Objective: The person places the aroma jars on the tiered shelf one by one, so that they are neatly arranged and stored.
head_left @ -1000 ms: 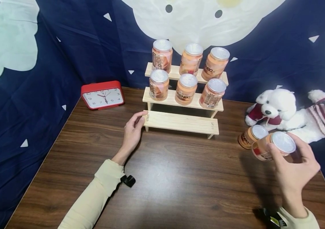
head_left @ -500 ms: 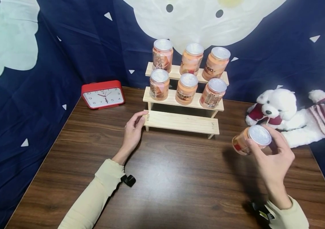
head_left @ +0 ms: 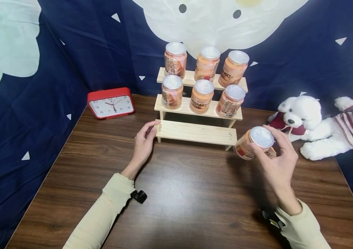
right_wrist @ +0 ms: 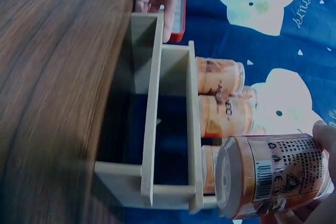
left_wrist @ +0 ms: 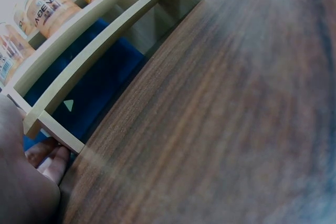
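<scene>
My right hand (head_left: 277, 162) holds a clear jar (head_left: 244, 147) with a peach-coloured label and silver lid, tilted above the table just right of the lowest step. In the right wrist view the jar (right_wrist: 278, 174) shows its barcode, with thumb and fingers round its lid end. Partly hidden behind that hand is another jar (head_left: 270, 152). With my left hand (head_left: 144, 141) I grip the left end of the stepped wooden display rack (head_left: 195, 132); in the left wrist view, fingers (left_wrist: 52, 161) curl beside its end leg. Several similar jars (head_left: 202, 97) stand on the two upper steps; the lowest is bare.
A red alarm clock (head_left: 111, 103) stands left of the rack. White plush dogs (head_left: 297, 116) sit and lie at the right edge of the brown wooden table (head_left: 176, 197). Dark blue cloth (head_left: 102, 45) hangs behind.
My right hand has carried its jar leftward, from near the plush dogs to beside the lowest step, passing in front of the other jar. My left hand stays at the rack's end.
</scene>
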Available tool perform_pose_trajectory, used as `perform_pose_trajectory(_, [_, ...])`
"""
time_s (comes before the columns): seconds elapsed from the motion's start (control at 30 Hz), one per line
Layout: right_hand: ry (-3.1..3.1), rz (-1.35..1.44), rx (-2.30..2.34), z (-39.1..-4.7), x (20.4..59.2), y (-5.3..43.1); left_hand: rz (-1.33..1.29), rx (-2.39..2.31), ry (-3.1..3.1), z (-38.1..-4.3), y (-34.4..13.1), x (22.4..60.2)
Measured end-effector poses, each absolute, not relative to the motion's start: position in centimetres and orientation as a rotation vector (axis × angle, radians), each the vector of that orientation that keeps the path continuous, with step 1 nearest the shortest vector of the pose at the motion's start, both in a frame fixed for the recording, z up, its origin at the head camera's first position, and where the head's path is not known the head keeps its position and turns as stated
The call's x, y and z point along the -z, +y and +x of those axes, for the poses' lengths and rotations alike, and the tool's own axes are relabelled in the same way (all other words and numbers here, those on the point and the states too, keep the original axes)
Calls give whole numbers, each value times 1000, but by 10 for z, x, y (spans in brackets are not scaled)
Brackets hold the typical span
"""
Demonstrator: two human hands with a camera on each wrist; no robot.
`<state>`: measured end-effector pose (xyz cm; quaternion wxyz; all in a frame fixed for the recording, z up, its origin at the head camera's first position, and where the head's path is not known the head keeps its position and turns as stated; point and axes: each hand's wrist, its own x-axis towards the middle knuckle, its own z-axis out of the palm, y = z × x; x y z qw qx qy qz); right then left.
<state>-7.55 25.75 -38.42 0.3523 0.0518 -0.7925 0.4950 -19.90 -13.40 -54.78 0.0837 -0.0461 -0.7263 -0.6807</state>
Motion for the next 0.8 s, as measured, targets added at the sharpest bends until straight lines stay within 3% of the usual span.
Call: perform_pose_trajectory(0.8, [-2152, 250, -1541, -103, 401, 188, -181, 2005, -2157, -197, -134, 546])
